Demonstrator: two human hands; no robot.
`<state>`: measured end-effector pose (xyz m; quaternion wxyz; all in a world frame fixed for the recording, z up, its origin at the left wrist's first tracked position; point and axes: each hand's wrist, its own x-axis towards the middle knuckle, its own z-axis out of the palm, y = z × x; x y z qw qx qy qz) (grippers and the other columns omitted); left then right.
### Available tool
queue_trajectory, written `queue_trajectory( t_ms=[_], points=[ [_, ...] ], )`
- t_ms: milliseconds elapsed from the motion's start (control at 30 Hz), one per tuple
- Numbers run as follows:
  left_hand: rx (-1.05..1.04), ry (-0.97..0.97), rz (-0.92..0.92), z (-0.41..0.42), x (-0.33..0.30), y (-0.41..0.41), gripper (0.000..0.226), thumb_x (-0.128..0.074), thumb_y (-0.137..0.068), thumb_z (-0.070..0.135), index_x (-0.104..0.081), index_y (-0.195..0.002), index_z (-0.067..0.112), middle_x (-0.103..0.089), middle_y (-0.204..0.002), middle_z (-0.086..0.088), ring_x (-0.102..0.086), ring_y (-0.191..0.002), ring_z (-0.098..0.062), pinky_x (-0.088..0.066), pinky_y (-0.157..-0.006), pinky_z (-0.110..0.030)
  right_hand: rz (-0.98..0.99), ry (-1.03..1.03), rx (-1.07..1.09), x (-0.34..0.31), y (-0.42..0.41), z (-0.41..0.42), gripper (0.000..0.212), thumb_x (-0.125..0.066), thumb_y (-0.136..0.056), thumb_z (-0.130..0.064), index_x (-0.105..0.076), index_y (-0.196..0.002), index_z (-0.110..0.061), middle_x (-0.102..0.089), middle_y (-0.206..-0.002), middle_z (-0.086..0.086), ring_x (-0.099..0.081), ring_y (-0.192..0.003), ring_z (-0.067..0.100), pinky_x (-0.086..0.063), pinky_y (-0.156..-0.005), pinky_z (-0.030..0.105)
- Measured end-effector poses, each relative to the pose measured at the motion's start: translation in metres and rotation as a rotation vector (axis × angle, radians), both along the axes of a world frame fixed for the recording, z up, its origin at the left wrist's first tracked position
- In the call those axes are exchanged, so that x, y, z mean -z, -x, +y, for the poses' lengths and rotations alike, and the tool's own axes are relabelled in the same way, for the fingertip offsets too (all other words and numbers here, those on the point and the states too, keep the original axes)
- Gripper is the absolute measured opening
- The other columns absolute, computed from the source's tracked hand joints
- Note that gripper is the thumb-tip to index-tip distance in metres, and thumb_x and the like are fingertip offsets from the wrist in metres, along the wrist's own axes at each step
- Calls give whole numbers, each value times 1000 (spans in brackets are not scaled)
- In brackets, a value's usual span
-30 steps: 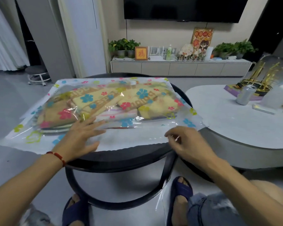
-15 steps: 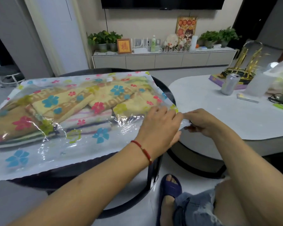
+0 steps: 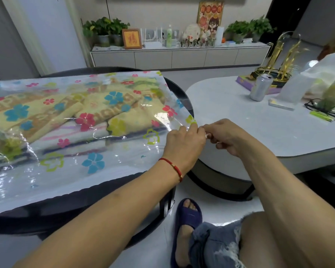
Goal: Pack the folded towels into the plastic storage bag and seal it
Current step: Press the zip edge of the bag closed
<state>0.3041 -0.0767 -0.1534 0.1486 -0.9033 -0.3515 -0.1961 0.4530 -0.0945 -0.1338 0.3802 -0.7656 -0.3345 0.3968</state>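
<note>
A clear plastic storage bag [image 3: 70,167] printed with coloured flowers lies flat on a round black table [image 3: 97,202]. Folded yellow and striped towels [image 3: 97,113] sit inside it, toward the far side. Both hands meet at the bag's near right corner. My left hand [image 3: 184,142] pinches the bag's edge there, a red cord on its wrist. My right hand [image 3: 226,136] pinches the same corner from the right, its fingertips touching those of the left. A small white piece shows between the fingers; I cannot tell what it is.
A white oval table [image 3: 259,120] stands to the right, carrying a silver can [image 3: 260,87], a gold ornament under a dome [image 3: 278,60], a purple box and cables. A low white cabinet with plants lines the far wall. My knee and blue slipper are below.
My left hand left the middle of the bag and crossed to its right corner. My right hand moved up to meet it. The view swung right.
</note>
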Motion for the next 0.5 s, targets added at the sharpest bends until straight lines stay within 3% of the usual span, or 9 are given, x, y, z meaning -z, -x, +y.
queue_trajectory(
  t_ms=[133,267,433,500],
  points=[
    [57,12,49,1,-10,-2,16,-50,-93,22,-65,-95,17,-63,-86,0,-64,-75,-24,-29,-55,-31,-125,20,-15,0,4,1,30,-60,-87,-14,-45,-61,-17,-42,-61,4,-32,-56,18,-25,-45,27],
    [103,19,94,3,-13,6,16,-53,-92,16,-67,-88,10,-63,-81,-7,-63,-77,-29,-31,-55,-33,-176,23,-1,0,11,3,42,-61,-89,-16,-29,-61,-22,-26,-60,1,-21,-54,20,-19,-51,30],
    [30,-10,135,1,-18,27,16,-66,-86,25,-68,-75,13,-63,-73,-3,-62,-71,-23,-31,-53,-30,-195,-15,-31,-5,18,3,38,-61,-94,-22,-37,-65,-20,-28,-61,1,-23,-57,21,-22,-53,31],
    [38,9,85,1,-17,26,16,-58,-92,23,-67,-87,11,-64,-83,-5,-63,-80,-25,-34,-57,-32,-177,-16,-53,-10,20,0,31,-58,-94,-24,-47,-66,-18,-35,-62,2,-29,-57,21,-23,-49,29]
  ],
)
